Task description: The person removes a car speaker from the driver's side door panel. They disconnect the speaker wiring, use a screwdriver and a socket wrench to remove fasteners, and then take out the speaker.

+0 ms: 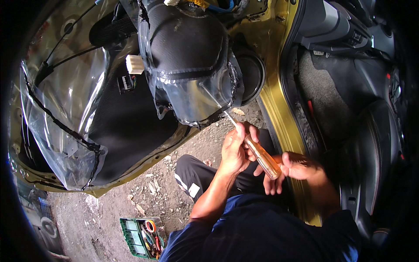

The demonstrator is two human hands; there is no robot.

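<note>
Head view: left hand (235,150) grips the screwdriver (263,158) near its shaft, right hand (300,167) behind, grip unclear; blade overlaps clear film (185,99). Stiff, probably light, smooth—best held mid-handle!

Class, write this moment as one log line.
left hand: holds screwdriver; right hand: at its butt end; shaft: pointing toward clear film; toolbox: open on ground
</note>
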